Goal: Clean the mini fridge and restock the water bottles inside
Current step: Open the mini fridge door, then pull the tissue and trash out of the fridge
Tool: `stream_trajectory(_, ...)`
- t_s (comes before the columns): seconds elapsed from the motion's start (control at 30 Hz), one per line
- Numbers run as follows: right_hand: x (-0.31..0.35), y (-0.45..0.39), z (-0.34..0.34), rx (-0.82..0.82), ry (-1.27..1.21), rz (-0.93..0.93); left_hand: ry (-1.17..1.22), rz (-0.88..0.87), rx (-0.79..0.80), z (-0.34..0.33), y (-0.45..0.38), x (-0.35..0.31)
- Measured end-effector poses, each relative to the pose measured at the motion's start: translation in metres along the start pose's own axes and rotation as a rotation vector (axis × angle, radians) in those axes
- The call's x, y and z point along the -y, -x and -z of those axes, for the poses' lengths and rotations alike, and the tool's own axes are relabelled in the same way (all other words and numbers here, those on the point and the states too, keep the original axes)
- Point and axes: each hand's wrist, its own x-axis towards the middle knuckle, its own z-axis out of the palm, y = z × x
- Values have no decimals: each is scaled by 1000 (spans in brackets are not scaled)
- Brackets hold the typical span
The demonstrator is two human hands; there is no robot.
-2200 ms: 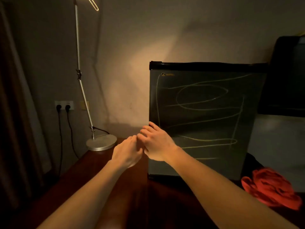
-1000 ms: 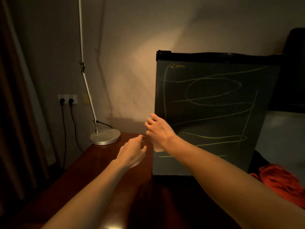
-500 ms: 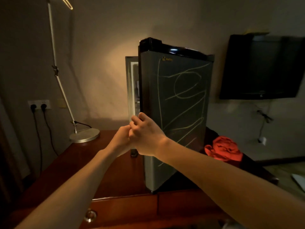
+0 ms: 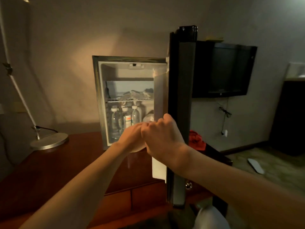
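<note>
The mini fridge (image 4: 99, 103) stands open on the wooden desk. Its dark door (image 4: 183, 100) is swung out toward me and seen edge-on, with the pale inner liner facing left. My right hand (image 4: 162, 138) grips the door's edge at mid height, fingers curled round it. My left hand (image 4: 132, 138) lies against my right hand beside the inner liner, its fingertips hidden. Several clear water bottles (image 4: 125, 118) with white caps stand on the lower level. A frosted compartment (image 4: 133, 91) sits above the wire shelf.
A red cloth (image 4: 196, 139) lies on the desk behind the door. A lamp base (image 4: 49, 142) and stem stand at the desk's left. A black TV (image 4: 222, 70) hangs on the right wall. Desk drawers (image 4: 118, 184) lie below my arms.
The fridge door went from shut to wide open, swinging out toward me. Both hands stayed at its edge. The bottles and shelves inside have come into view.
</note>
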Motion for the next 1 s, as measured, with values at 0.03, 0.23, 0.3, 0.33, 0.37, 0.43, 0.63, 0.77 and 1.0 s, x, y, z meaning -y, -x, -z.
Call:
stream_trajectory(0.03,-4,5,1,44,31,-8,18,-24,30,-3,-3,-10)
stream_trajectory(0.23,-40,42,3,138,-111,-165,51,-213,107,-27,-17,-64)
stream_trajectory(0.3,-54,55,2,143,-155,-238,72,-267,119,-38,-23,-75)
stream_trajectory(0.33,-60,61,-1,142,-165,-274,80,-285,115,-42,-26,-78)
stream_trajectory(0.37,-66,66,-5,140,-175,-302,82,-307,112,-46,-28,-80)
stream_trajectory(0.43,-73,72,-17,137,-204,-315,87,-336,114,-54,-29,-84)
stream_trajectory(0.63,-107,70,-97,270,-373,-421,-26,-327,213,-91,-39,-90)
stream_trajectory(0.77,-128,81,-164,451,-407,-478,-45,-293,224,-116,-44,-90)
stream_trajectory(1.0,-144,72,-226,401,-305,-486,-16,-179,188,-153,-58,-78)
